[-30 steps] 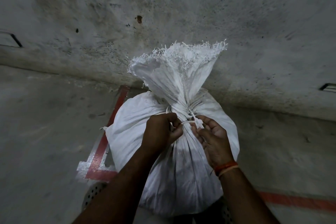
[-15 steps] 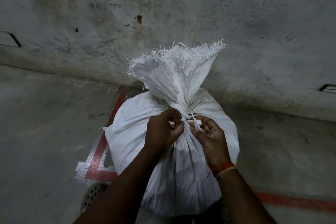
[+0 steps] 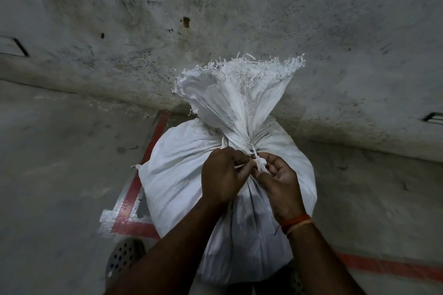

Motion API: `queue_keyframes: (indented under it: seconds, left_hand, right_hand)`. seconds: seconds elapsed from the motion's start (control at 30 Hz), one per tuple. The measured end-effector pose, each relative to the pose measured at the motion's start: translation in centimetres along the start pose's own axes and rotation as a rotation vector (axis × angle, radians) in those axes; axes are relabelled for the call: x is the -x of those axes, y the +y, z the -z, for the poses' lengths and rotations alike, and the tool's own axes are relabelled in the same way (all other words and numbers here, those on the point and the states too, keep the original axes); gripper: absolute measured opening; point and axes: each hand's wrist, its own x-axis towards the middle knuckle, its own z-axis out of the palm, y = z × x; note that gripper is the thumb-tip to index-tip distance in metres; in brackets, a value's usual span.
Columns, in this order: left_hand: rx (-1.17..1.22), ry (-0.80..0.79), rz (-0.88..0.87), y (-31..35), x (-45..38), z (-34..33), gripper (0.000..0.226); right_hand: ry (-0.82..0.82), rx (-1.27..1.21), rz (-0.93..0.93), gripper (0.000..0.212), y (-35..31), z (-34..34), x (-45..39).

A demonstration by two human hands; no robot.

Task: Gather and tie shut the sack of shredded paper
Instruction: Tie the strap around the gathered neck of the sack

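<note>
Sack (image 3: 182,175) neck, tie (image 3: 260,165) pinched in left hand (image 3: 224,175) and right hand (image 3: 281,182); stained wall (image 3: 215,19) behind

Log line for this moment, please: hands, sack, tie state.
left hand: pinching tie strip | right hand: pinching strip | sack: upright on floor, neck gathered, strip wrapped | knot: unfinished

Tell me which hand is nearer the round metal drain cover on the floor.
The left hand. The drain cover lies low on the person's left, below and outward of that hand; the right hand is across the sack's tied neck, farther away.
</note>
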Motion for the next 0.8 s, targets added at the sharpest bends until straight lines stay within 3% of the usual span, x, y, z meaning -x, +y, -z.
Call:
queue_keyframes:
  seconds: [0.17, 0.27, 0.57, 0.7, 0.8]
  left_hand:
    - [0.011, 0.014, -0.073, 0.0, 0.0, 0.0, 0.019]
    - [-0.055, 0.019, -0.093, 0.0, -0.1, -0.1, 0.018]
    - [0.057, -0.072, -0.160, -0.4, -0.7, 0.5, 0.017]
    - [0.016, -0.120, -0.292, -0.9, -0.7, 0.1, 0.020]
    - [-0.003, -0.129, -0.292, -1.4, -1.0, -0.1, 0.024]
  right_hand:
    - [-0.007, -0.140, -0.042, 0.020, -0.3, -0.2, 0.0]
    - [0.001, -0.230, -0.066, 0.024, -0.2, -0.3, -0.2]
    - [0.065, 0.004, 0.029, 0.027, 0.0, 0.1, -1.0]
    - [0.064, 0.083, 0.073, 0.025, 0.0, 0.2, -1.2]
    - [0.059, 0.154, 0.094, 0.022, 0.1, 0.2, -1.2]
